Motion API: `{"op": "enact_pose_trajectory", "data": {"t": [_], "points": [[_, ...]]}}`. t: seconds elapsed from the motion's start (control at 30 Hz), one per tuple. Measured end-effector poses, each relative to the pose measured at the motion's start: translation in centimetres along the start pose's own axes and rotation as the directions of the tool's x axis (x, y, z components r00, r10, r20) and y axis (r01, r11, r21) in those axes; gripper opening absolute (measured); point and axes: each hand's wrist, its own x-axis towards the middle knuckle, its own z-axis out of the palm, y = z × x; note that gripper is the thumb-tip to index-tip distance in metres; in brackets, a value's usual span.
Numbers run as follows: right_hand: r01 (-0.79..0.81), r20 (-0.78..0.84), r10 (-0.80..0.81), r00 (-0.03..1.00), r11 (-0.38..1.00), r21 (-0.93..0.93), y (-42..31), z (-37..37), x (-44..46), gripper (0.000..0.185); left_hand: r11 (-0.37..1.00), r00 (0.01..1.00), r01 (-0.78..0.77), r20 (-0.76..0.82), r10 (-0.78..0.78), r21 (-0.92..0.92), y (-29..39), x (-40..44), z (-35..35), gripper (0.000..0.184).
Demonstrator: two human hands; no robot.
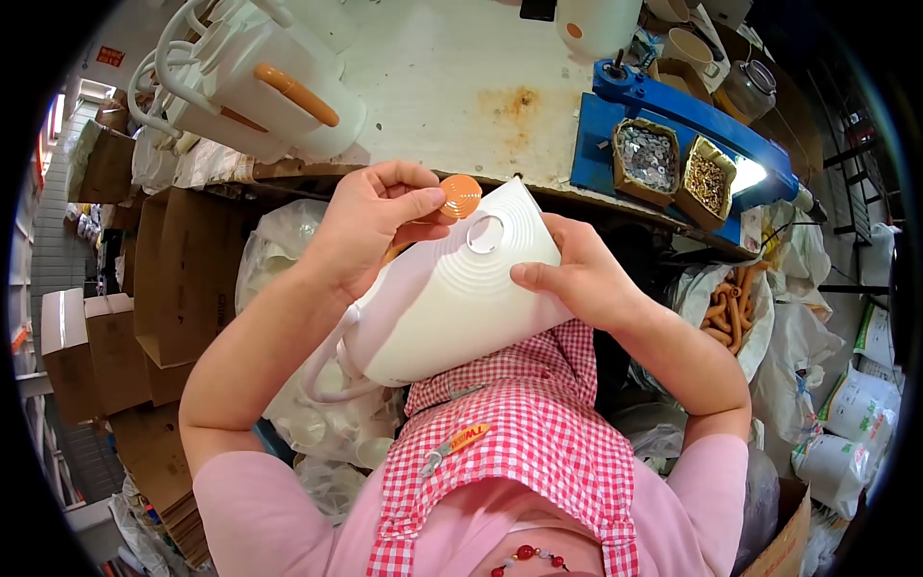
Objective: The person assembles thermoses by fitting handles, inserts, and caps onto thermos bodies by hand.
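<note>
A white plastic watering can (pixel 433 313) lies tilted across my lap, its thin curved spout pointing to the lower left. Ridged rings surround a round recess (pixel 484 234) on its upward-facing side. My left hand (pixel 380 221) pinches a small orange disc (pixel 461 196) with concentric ridges between thumb and fingertips, just beside that recess. With my right hand (pixel 586 274) I grip the can's right end, thumb on the ringed side and fingers behind it. An orange part shows partly behind my left hand.
White watering cans with orange handles (pixel 296 94) stand on the worktable (pixel 433 106) at upper left. A blue bench tool (pixel 673 96) bears boxes of washers (pixel 646 159) and small metal fasteners (pixel 705 183). Orange handles (pixel 735 308) fill a bag at right; cardboard boxes (pixel 183 279) stand left.
</note>
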Motion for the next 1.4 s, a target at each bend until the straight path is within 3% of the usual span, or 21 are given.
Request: {"op": "enact_pose_trajectory", "data": {"t": [0.2,0.47,0.6,0.67,0.8,0.93,1.03,1.1,1.23,1.4], "points": [[0.026,-0.04,-0.025,0.999,1.0,0.017,0.0,0.6,-0.3,0.038,0.999,0.999,0.035,-0.041,-0.035,-0.003,-1.0,0.0,-0.3,0.012],[0.057,-0.089,-0.056,0.995,0.998,0.007,1.2,1.1,-0.7,0.036,0.999,0.999,0.041,0.027,-0.04,-0.023,-2.1,-0.9,0.3,0.012],[0.128,-0.188,-0.095,0.978,0.977,0.17,2.0,1.9,-1.2,0.032,0.998,0.998,-0.061,0.033,0.06,0.021,-1.4,-0.8,-0.1,0.012],[0.093,-0.226,-0.002,0.974,0.915,0.393,2.4,2.0,-1.2,0.032,0.993,0.995,-0.086,0.063,0.081,0.08,-1.5,-0.4,-0.2,0.012],[0.131,-0.291,0.001,0.957,0.891,0.435,3.3,2.4,-1.6,0.033,0.996,0.996,-0.078,0.057,0.076,0.046,-1.7,0.3,0.3,0.012],[0.422,-0.464,-0.223,0.857,0.821,0.384,4.4,3.8,-1.3,0.035,0.982,0.978,-0.187,0.1,0.183,0.039,-0.6,1.8,1.2,0.011],[0.481,-0.484,-0.27,0.833,0.785,0.391,5.0,3.8,-1.0,0.041,0.964,0.964,-0.253,0.101,0.244,0.085,0.0,2.7,1.4,0.011],[0.248,-0.255,-0.133,0.958,0.831,0.499,5.0,3.2,-0.9,0.051,0.957,0.962,-0.266,0.093,0.256,0.117,0.4,2.8,1.4,0.011],[0.209,-0.142,-0.154,0.978,0.758,0.618,5.1,3.3,-1.0,0.064,0.933,0.947,-0.3,0.177,0.267,0.197,-0.1,2.5,1.9,0.011],[0.189,-0.144,-0.129,0.981,0.792,0.58,5.4,4.5,-1.6,0.061,0.881,0.921,-0.32,0.331,0.204,0.348,1.0,2.0,2.7,0.01]]}}
